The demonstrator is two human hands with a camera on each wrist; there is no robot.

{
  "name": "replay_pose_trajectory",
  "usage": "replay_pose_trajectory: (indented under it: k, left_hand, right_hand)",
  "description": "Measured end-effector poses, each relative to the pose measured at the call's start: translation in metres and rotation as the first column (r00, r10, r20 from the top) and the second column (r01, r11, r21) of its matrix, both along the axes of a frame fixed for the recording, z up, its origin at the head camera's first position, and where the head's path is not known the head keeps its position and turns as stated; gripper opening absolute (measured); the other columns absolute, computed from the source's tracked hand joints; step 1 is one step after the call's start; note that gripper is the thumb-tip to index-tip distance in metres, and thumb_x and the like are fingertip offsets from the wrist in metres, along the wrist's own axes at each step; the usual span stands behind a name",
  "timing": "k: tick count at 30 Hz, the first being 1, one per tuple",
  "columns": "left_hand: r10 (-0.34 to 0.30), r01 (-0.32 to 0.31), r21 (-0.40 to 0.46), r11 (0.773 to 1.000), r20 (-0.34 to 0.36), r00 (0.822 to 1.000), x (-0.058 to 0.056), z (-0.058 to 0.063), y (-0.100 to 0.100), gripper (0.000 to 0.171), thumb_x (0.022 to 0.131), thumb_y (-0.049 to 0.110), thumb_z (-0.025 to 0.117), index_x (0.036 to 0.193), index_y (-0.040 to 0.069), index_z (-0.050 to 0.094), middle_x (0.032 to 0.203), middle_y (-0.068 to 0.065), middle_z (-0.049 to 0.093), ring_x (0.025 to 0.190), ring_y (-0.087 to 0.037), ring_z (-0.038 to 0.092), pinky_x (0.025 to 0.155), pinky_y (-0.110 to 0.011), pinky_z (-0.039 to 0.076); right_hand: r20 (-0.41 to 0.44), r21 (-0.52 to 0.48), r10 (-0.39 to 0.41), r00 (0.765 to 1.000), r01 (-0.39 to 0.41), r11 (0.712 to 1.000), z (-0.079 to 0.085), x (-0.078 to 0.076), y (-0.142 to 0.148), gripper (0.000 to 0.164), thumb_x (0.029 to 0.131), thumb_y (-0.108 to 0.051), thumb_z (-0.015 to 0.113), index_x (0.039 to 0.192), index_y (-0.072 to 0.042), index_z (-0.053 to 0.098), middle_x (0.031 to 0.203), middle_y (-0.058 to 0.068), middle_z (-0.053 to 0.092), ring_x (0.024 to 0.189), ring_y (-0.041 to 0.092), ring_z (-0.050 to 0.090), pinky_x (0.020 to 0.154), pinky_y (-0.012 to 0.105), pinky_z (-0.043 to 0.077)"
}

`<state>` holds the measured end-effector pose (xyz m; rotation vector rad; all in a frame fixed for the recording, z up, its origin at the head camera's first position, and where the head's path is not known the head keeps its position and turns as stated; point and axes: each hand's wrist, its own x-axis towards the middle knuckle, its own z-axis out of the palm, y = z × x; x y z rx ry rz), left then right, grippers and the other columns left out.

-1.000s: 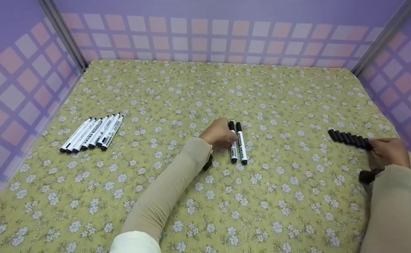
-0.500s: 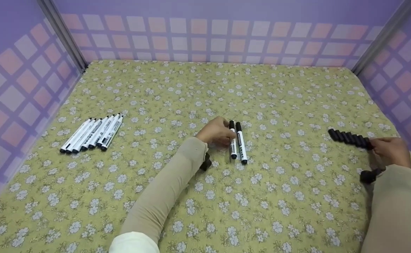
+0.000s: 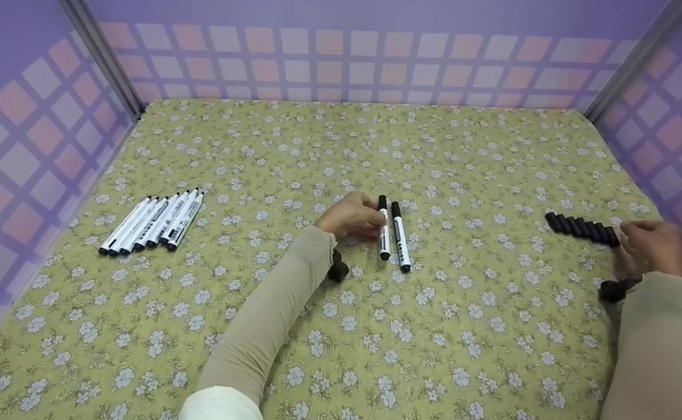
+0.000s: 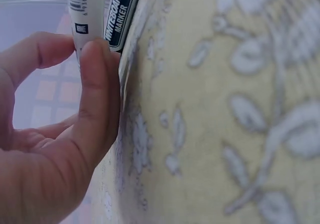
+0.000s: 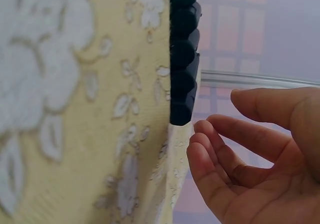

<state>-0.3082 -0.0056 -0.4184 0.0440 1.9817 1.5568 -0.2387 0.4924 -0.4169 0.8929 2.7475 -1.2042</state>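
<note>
My left hand (image 3: 352, 216) pinches a white whiteboard marker (image 3: 383, 240) with a black cap at the middle of the cloth. In the left wrist view, thumb and fingers grip the barrel of this marker (image 4: 86, 19) at its lower part. Just to its right a second capped whiteboard marker (image 3: 402, 242) lies on the cloth; its label shows in the left wrist view. On the right side, my right hand (image 3: 657, 245) is beside the end of a row of black marker caps (image 3: 581, 228). Its thumb and fingers (image 5: 215, 184) stand apart, holding nothing, a small gap from the nearest cap.
Several white markers without caps (image 3: 153, 223) lie side by side at the left. A yellow flowered cloth (image 3: 463, 338) covers the table. Purple checked panels (image 3: 364, 64) enclose the back and both sides.
My left hand has drawn the pinched marker slightly up and left, away from the second one. My right hand has let go of the end cap and moved a little right.
</note>
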Motion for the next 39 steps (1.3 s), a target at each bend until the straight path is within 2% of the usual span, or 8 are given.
replay_pose_trajectory:
  k: [6, 12, 19, 24, 28, 31, 35, 39]
  left_hand:
    - [0.009, -0.013, 0.106, 0.994, 0.036, 0.999, 0.001, 0.001, -0.006, 0.057, 0.086, 0.007, 0.067, 0.138, 0.005, 0.044, 0.116, -0.012, 0.061, 0.086, -0.019, 0.062, 0.077, -0.033, 0.053]
    - [0.015, -0.015, 0.176, 0.984, 0.006, 1.000, 0.002, 0.002, -0.011, 0.055, 0.086, 0.005, 0.065, 0.137, 0.008, 0.046, 0.100, -0.006, 0.060, 0.079, -0.016, 0.057, 0.075, -0.029, 0.049]
    - [0.012, -0.008, 0.132, 0.991, -0.026, 1.000, 0.003, 0.010, -0.022, 0.053, 0.091, 0.015, 0.063, 0.140, 0.015, 0.046, 0.117, -0.007, 0.058, 0.100, -0.018, 0.059, 0.094, -0.037, 0.049]
    - [0.029, -0.023, 0.172, 0.985, -0.027, 0.999, 0.004, 0.018, -0.030, 0.053, 0.093, 0.015, 0.062, 0.143, 0.016, 0.044, 0.117, -0.009, 0.058, 0.096, -0.018, 0.058, 0.091, -0.035, 0.049]
    - [0.054, -0.048, 0.183, 0.982, -0.030, 0.998, 0.002, 0.024, -0.035, 0.051, 0.094, 0.016, 0.060, 0.143, 0.017, 0.045, 0.111, -0.006, 0.058, 0.087, -0.015, 0.058, 0.080, -0.030, 0.050]
    - [0.073, -0.067, 0.199, 0.978, -0.020, 0.997, 0.001, 0.027, -0.039, 0.049, 0.096, 0.015, 0.058, 0.143, 0.018, 0.045, 0.118, -0.014, 0.057, 0.090, -0.023, 0.060, 0.078, -0.033, 0.052]
    - [0.077, -0.066, 0.242, 0.968, -0.035, 0.996, 0.003, 0.031, -0.046, 0.048, 0.098, 0.012, 0.053, 0.144, 0.015, 0.042, 0.134, -0.020, 0.046, 0.110, -0.036, 0.056, 0.091, -0.045, 0.052]
    - [0.067, -0.042, 0.229, 0.973, -0.102, 0.993, 0.006, 0.037, -0.052, 0.045, 0.100, 0.013, 0.050, 0.144, 0.012, 0.043, 0.141, -0.013, 0.041, 0.098, -0.028, 0.058, 0.088, -0.040, 0.052]
  right_hand:
    - [-0.020, -0.002, -0.013, 1.000, 0.013, 1.000, 0.013, -0.001, -0.009, 0.066, 0.100, -0.042, 0.035, 0.150, -0.001, 0.026, 0.154, 0.025, 0.024, 0.140, 0.046, 0.026, 0.111, 0.059, 0.029]
    - [-0.063, 0.079, 0.017, 0.998, -0.012, 0.997, 0.021, -0.005, -0.020, 0.065, 0.098, -0.045, 0.039, 0.146, -0.001, 0.037, 0.140, 0.021, 0.044, 0.123, 0.039, 0.043, 0.106, 0.058, 0.035]
    - [-0.084, 0.080, 0.071, 0.994, -0.064, 0.995, 0.037, -0.010, -0.037, 0.070, 0.098, -0.050, 0.036, 0.147, -0.001, 0.035, 0.153, 0.024, 0.028, 0.138, 0.045, 0.029, 0.109, 0.059, 0.030]
    - [-0.109, 0.078, 0.166, 0.980, -0.158, 0.984, 0.052, -0.008, -0.048, 0.075, 0.094, -0.059, 0.041, 0.147, -0.005, 0.038, 0.139, 0.007, 0.049, 0.124, 0.030, 0.046, 0.104, 0.057, 0.036]
    - [-0.162, 0.091, 0.239, 0.957, -0.227, 0.970, 0.062, -0.007, -0.060, 0.075, 0.091, -0.061, 0.045, 0.145, -0.008, 0.044, 0.106, -0.023, 0.048, 0.091, -0.004, 0.046, 0.088, 0.037, 0.041]
    - [-0.219, 0.118, 0.274, 0.937, -0.253, 0.960, 0.067, -0.007, -0.072, 0.071, 0.092, -0.058, 0.047, 0.143, -0.009, 0.047, 0.097, -0.029, 0.047, 0.085, -0.009, 0.045, 0.079, 0.026, 0.039]
    - [-0.292, 0.181, 0.324, 0.900, -0.280, 0.943, 0.072, -0.008, -0.090, 0.064, 0.094, -0.054, 0.048, 0.141, -0.010, 0.051, 0.099, -0.024, 0.052, 0.085, -0.009, 0.047, 0.076, 0.021, 0.038]
    - [-0.355, 0.251, 0.386, 0.851, -0.312, 0.917, 0.078, -0.010, -0.110, 0.058, 0.096, -0.050, 0.049, 0.139, -0.012, 0.053, 0.122, 0.003, 0.061, 0.089, -0.014, 0.045, 0.079, 0.020, 0.041]
